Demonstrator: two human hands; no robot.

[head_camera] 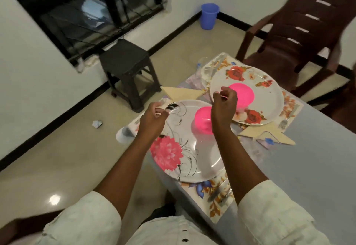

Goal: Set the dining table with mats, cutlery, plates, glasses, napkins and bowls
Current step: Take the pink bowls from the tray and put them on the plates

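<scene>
A white plate with a pink flower [192,158] lies on a floral mat [215,210] at the near table edge, with a pink bowl [201,121] on it. Beyond it, a rose-patterned plate [269,98] holds a second pink bowl [244,94]. My left hand [154,118] hovers over the near plate's left rim and my right hand [224,104] hangs between the two bowls. Both have curled fingers with nothing visible in them. Folded cream napkins [183,93] [269,133] lie beside the plates. A fork [283,124] and a pale glass [123,133] are also set out.
The grey table [312,171] stretches right. A brown plastic chair [300,33] stands at its far end and a dark stool [125,61] on the floor to the left. A blue bucket [209,16] sits in the corner. Crumpled paper [97,124] lies on the floor.
</scene>
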